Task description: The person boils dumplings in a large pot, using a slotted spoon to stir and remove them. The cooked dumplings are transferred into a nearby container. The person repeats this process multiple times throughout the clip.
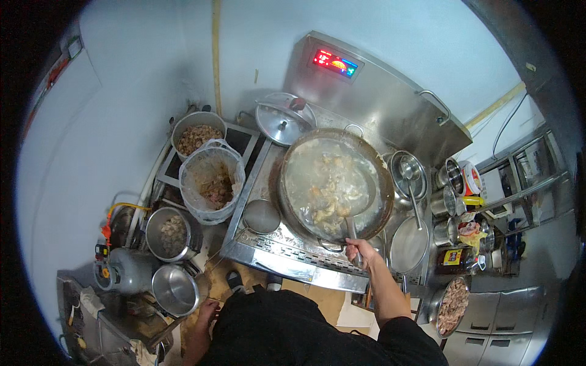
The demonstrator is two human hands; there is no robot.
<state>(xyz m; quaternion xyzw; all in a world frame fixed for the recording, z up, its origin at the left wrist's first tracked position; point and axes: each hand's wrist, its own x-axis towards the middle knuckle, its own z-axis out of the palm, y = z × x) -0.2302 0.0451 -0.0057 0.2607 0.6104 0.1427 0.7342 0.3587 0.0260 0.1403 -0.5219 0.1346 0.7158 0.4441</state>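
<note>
My right hand (360, 254) grips the metal handle of a large round skimmer (352, 226), whose head is mostly under the cloudy liquid. That liquid and pale chunks of food (327, 208) fill a wide wok (284, 215) on the stainless steel stove (297, 261). Steam or foam blurs the surface, so the skimmer's rim shows only faintly. Low at my left side hangs my left hand (209, 311), fingers curled, close to an empty steel pot (175, 290). Whether it holds anything is not visible.
Left stand a pot of meat pieces (176, 137), a plastic-lined bucket (187, 183) and a gas cylinder (130, 270). An aluminium lid (284, 121) leans behind the wok. Right are a ladle (414, 196), a mesh strainer (409, 244) and a bowl of meat (453, 306). A lit display (335, 63) faces me.
</note>
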